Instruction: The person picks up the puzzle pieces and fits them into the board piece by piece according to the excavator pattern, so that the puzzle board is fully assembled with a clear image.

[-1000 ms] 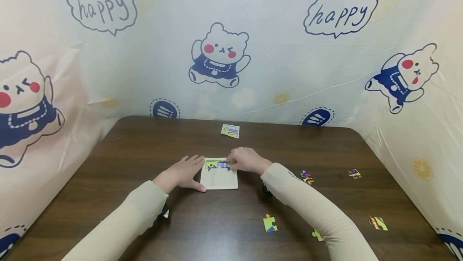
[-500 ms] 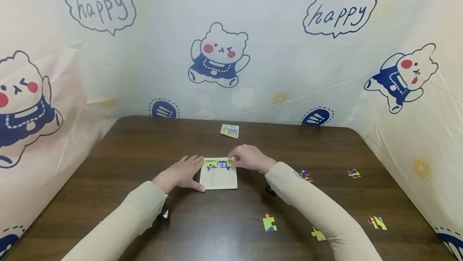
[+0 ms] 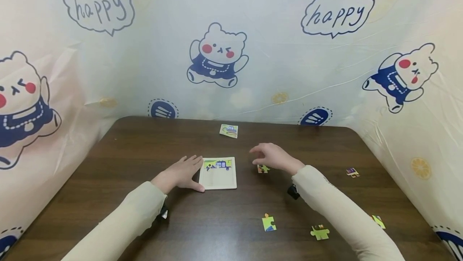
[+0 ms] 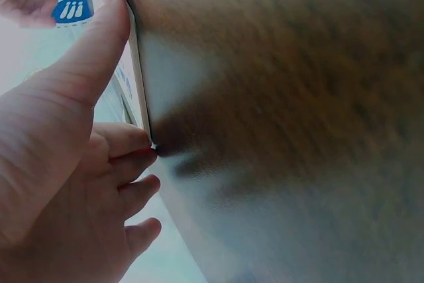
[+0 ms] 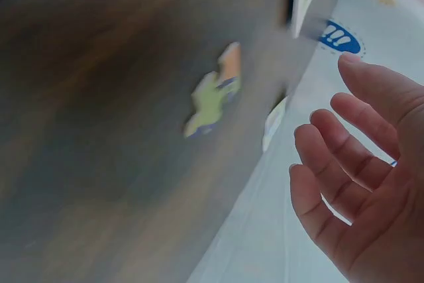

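A white square puzzle tray (image 3: pixel 218 180) lies mid-table with joined puzzle pieces (image 3: pixel 218 165) along its far edge, showing a blue vehicle on yellow-green. My left hand (image 3: pixel 181 173) spreads at the tray's left side, thumb and fingertips at its rim. My right hand (image 3: pixel 275 157) is above the table to the right of the tray, its fingers loosely bent with nothing in them, as the right wrist view also shows. Just below that hand lies a green and orange puzzle piece (image 3: pixel 263 169), seen again in the right wrist view as a blurred piece (image 5: pixel 211 101).
A picture card (image 3: pixel 229 131) lies at the table's back. Loose pieces sit nearer me: a yellow-green piece (image 3: pixel 269 223), a green piece (image 3: pixel 320 233) and one partly behind the right sleeve (image 3: pixel 378 221). A purple piece (image 3: pixel 352 172) lies far right. A printed curtain (image 3: pixel 267 72) stands behind.
My right hand has left the tray's upper right corner and moved right, uncovering the top row's right end. The left hand stays at the tray's left side.
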Demonstrator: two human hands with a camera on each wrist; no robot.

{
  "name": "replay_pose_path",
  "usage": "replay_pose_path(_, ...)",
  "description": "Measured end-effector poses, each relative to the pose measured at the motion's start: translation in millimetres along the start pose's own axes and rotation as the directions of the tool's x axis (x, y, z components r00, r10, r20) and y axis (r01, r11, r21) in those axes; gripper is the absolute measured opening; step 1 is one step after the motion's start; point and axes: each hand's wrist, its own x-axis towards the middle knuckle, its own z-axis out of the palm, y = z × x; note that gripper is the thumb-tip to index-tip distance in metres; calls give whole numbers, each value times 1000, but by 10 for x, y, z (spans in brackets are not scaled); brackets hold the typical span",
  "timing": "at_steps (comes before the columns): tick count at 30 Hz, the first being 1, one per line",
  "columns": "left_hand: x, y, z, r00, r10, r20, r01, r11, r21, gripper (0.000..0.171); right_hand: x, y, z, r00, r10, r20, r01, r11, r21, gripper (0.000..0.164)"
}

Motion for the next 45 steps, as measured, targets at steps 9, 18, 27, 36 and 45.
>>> replay_pose_path(9,0,-1,-7,1000,-2,4,2,1000,7,99,-234,272,47,999,1,32,0,1000,-23,34)
replay_pose_path(18,-3,17,-24,1000,0,6,0,1000,7,98,-285,410,112,999,23,36,-23,1000,-6,29)
replay_pose_path(27,-11,22,-62,1000,6,17,-6,1000,6,98,-230,446,147,998,38,51,-40,998,41,21)
replay_pose_path(36,-6,25,-96,1000,-5,29,5,1000,17,98,-188,420,129,997,52,64,-55,998,43,17)
replay_pose_path(45,16,0,-68,1000,7,16,-7,1000,16,98,-179,398,118,995,67,74,-71,996,52,15)
